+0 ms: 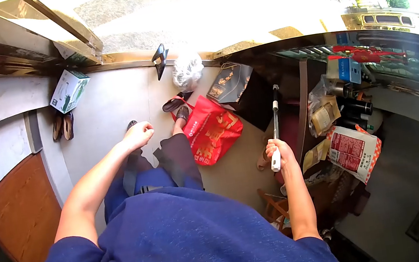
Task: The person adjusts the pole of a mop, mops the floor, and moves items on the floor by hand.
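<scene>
My right hand (279,150) is wrapped around a thin metal stick (276,123) near its white handle, whose end pokes out below the fist. The stick points away from me, with a dark section and a pale tip at its far end; I cannot tell its exact kind. My left hand (139,135) is curled closed above the floor, in front of my legs, and nothing shows in it. A red shopping bag (216,130) with gold print lies on the floor between the two hands, beside my foot.
By the doorway sill are a crumpled clear plastic bag (188,72), a black shoe (160,62) and a dark printed bag (230,82). A white-green box (69,90) stands left, above brown shoes (63,126). Cluttered shelving at right holds a red-white box (354,152).
</scene>
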`<action>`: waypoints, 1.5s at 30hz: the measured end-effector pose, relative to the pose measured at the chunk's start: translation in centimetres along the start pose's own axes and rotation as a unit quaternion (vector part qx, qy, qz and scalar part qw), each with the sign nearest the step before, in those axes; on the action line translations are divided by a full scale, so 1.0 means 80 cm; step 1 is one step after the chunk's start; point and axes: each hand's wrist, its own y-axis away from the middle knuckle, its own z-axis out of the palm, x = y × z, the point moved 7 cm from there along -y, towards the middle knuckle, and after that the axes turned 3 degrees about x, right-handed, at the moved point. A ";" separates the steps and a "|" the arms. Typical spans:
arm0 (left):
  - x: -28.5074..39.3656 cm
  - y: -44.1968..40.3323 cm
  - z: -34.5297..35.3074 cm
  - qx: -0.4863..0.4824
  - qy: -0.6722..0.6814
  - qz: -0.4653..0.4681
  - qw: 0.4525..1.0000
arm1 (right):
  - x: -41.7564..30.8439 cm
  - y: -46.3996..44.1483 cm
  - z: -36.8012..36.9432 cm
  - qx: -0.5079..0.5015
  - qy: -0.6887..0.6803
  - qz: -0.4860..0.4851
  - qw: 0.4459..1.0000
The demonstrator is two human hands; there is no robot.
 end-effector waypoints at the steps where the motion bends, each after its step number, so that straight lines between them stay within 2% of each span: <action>1: -0.020 -0.003 -0.009 0.011 -0.003 -0.003 1.000 | 0.000 0.006 -0.004 -0.009 -0.010 0.010 1.000; 4: -0.039 0.007 -0.038 0.050 -0.044 0.011 0.998 | 0.014 0.037 -0.010 0.016 0.012 0.016 1.000; 11: -0.038 0.012 -0.045 0.026 0.002 0.003 1.000 | 0.067 0.091 -0.044 0.003 0.033 0.037 0.999; 13: -0.032 0.009 -0.039 0.031 -0.009 -0.009 0.999 | 0.076 0.113 -0.051 -0.059 -0.007 0.036 0.998; 15: -0.033 -0.005 -0.028 0.021 -0.008 0.005 1.000 | 0.089 0.147 -0.054 -0.148 -0.114 0.057 0.981; 17: -0.026 -0.017 -0.022 0.008 -0.013 0.023 1.000 | 0.089 0.186 -0.069 -0.175 -0.179 0.034 0.967; 19: -0.017 -0.023 -0.019 -0.004 -0.004 0.022 1.000 | 0.084 0.228 -0.079 -0.178 -0.228 -0.044 0.956; 24: 0.007 -0.024 -0.032 0.008 -0.031 0.025 0.999 | 0.102 0.261 -0.079 -0.161 -0.221 -0.092 0.957; 27: 0.005 -0.024 -0.045 0.041 -0.068 0.053 0.995 | 0.101 0.227 -0.093 -0.124 -0.174 -0.091 0.973; 33: -0.011 0.015 -0.049 0.036 0.013 -0.060 0.997 | 0.033 0.062 -0.142 -0.057 -0.092 -0.127 0.986; 35: -0.017 0.026 -0.050 0.056 0.006 -0.070 0.996 | 0.004 0.024 -0.160 0.130 0.060 -0.165 0.976; 36: -0.013 0.038 -0.052 0.073 0.017 -0.081 0.994 | -0.004 0.004 -0.172 0.160 0.115 -0.147 0.969; 37: -0.007 0.047 -0.055 0.090 0.027 -0.091 0.991 | -0.006 -0.013 -0.190 0.215 0.208 -0.083 0.951; 39: -0.015 0.053 -0.057 0.099 0.047 -0.083 0.990 | -0.014 -0.037 -0.212 0.307 0.338 -0.078 0.886; 41: -0.024 0.058 -0.059 0.114 0.065 -0.100 0.986 | -0.021 -0.063 -0.205 0.285 0.304 -0.113 0.902; 43: -0.039 0.060 -0.055 0.102 0.054 -0.122 0.986 | -0.018 -0.098 -0.160 0.199 0.161 -0.125 0.959; 45: -0.043 0.056 -0.054 0.095 0.043 -0.135 0.985 | -0.023 -0.140 -0.096 0.126 0.096 -0.117 0.980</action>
